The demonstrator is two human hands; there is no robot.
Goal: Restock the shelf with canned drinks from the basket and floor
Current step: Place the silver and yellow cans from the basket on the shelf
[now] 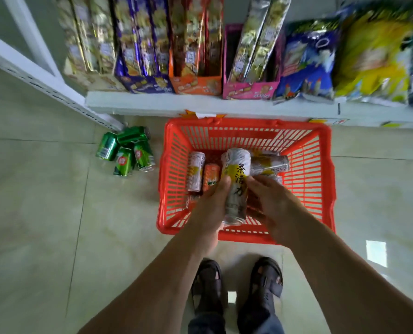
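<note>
The left hand (213, 201) is wrapped round a tall white-and-yellow can (235, 186), thumb on its left flank, and holds it above the red basket (321, 165). The right hand (273, 203) meets the same can from the other side, fingertips on its right flank; whether it grips firmly or only steadies cannot be told. The 2 hands are close together, with the can between them.

The held can's long axis runs away from the person, its far end pointing toward the shelf (152, 103), which lies straight ahead beyond the basket's far rim. In my judgement the coming move is a lift forward and up along that axis; the left hand has the fuller hold and would carry it.

Count in the basket: at least 3 further white cans and 1 short orange can (211, 177), all lying flat; others may be hidden under the hands. On the floor to the left of the basket, nearer the left arm, 4 green cans (126, 150) lie in a cluster, touching. The shelf in view carries snack boxes (195, 44) and bags, no cans visible.
</note>
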